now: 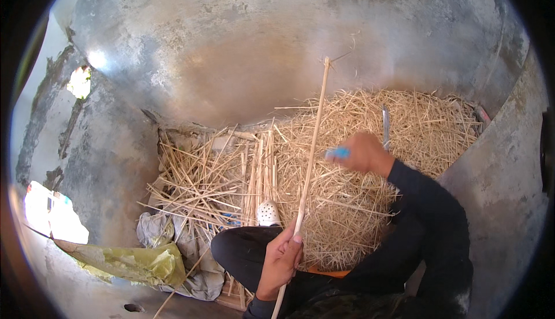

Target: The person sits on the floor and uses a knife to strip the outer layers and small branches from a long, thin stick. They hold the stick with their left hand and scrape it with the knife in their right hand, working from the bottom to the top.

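A long, pale wooden stick [313, 145] slants up across the middle, its far tip frayed with thin fibres. Around its lower part my left hand [281, 259] is closed, above my bent leg. To the right of the stick, my right hand [363, 152] is closed and blurred by motion. A small blue object [339, 153] sticks out from its fingers toward the stick; its kind is too smeared to tell. Just beyond the right wrist a narrow metal blade [385, 123] shows against the shavings. Its lower end is hidden, and I cannot tell whether the hand touches it.
A broad heap of straw-coloured shavings [428, 125] spreads at the right against a grey wall [243, 47]. Scattered thin sticks [193, 180] lie at the left, beside a white clog [267, 212]. Yellow-green sheeting [147, 264] and grey cloth [205, 281] lie lower left.
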`<state>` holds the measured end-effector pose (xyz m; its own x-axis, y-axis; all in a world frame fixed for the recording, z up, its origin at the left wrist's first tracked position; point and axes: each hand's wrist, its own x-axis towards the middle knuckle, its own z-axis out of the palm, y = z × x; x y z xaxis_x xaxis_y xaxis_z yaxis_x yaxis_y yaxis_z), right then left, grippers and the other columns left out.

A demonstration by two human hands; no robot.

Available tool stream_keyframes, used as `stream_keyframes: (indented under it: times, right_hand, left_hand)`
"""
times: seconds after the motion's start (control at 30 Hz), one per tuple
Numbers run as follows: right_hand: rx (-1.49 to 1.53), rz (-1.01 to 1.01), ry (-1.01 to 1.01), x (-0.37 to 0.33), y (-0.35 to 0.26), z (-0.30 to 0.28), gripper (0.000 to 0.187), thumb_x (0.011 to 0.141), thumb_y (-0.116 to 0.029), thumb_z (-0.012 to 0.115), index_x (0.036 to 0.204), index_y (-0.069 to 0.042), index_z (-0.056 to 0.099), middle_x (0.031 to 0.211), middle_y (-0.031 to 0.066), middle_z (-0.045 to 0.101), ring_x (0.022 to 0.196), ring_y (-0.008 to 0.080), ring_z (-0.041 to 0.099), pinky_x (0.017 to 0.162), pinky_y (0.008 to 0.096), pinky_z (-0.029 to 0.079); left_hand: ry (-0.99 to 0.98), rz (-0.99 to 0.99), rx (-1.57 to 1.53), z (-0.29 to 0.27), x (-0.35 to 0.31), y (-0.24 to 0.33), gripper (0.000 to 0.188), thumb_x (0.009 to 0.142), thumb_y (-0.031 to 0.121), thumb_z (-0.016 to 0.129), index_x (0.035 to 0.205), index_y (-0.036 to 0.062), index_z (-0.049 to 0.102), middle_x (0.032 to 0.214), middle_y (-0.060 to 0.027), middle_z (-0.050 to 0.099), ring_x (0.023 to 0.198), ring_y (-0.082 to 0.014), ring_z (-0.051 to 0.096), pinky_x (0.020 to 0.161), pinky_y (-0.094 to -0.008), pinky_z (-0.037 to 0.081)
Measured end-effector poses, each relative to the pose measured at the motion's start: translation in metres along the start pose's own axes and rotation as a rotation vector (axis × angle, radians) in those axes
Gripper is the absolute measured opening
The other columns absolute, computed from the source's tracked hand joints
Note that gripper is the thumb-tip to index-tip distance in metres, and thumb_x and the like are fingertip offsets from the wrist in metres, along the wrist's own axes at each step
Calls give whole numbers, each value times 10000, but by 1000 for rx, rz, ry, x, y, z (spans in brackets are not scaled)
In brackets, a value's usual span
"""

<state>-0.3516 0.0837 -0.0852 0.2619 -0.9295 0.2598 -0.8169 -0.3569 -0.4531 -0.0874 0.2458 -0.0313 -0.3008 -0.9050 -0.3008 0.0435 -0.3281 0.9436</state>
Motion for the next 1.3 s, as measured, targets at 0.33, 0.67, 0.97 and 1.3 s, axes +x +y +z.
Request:
stream_keyframes:
  times: [0.33,0.67,0.97,1.3]
  right_hand:
    - [-79,-37,88,-1,-6,-5,792,759,-828,399,489,-103,570,420,67,489,393,237,534,412,375,419]
    - [-54,-48,253,10,-2,-1,692,767,-733,536,489,-100,538,413,84,461,364,238,473,408,383,392]
    - [-73,-60,62,-1,-7,6,745,798,-780,419,526,-107,590,412,74,448,373,228,460,414,387,386]
    - [-76,33,269,35,37,-3,785,783,-808,401,543,-94,624,438,51,488,410,219,507,429,379,392]
  left_hand:
    - [-61,50,-69,4,4,-5,500,991,162,484,1437,6,319,672,77,393,561,-2,341,497,-163,283]
    - [-16,31,38,11,1,5,488,986,149,480,1425,-8,336,668,71,391,548,-5,330,477,-172,261]
    - [8,12,-2,8,-6,-2,463,991,121,468,1422,-2,349,665,71,416,551,-3,337,486,-167,274]
    - [-15,41,76,16,-3,5,498,973,146,508,1413,-28,349,714,66,451,576,1,340,503,-161,266]
